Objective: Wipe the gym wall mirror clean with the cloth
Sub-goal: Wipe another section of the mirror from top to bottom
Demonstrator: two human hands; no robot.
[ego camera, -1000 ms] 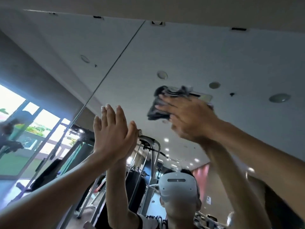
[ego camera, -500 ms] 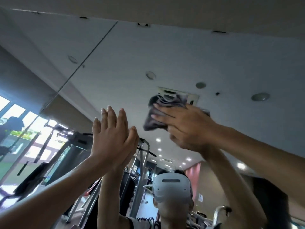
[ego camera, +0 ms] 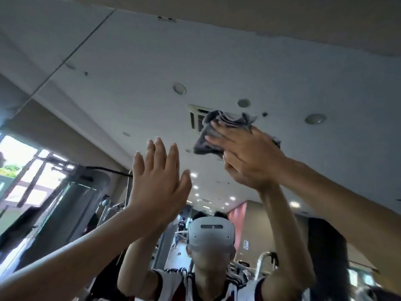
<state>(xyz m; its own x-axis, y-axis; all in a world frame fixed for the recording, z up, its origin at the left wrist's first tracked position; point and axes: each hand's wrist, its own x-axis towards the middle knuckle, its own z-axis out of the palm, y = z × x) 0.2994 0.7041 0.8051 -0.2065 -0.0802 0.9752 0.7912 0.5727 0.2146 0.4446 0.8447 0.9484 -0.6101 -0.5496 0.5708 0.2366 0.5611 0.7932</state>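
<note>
The right hand (ego camera: 249, 157) lay flat, fingers straight, on the bunched dark grey cloth (ego camera: 217, 129), pressing it against the wall mirror (ego camera: 141, 61) high up, over the reflection of a ceiling vent (ego camera: 195, 118). The left hand (ego camera: 158, 181) was empty, its fingers straight and close together, its palm meeting the glass lower and to the left, apart from the cloth. The mirror showed the person's raised arms, a white headset (ego camera: 211, 233) and gym machines (ego camera: 86, 203).

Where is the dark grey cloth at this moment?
In the head view, the crumpled dark grey cloth is right of centre, pressed against the gym wall mirror under the right hand, above and right of the raised left hand.
</note>
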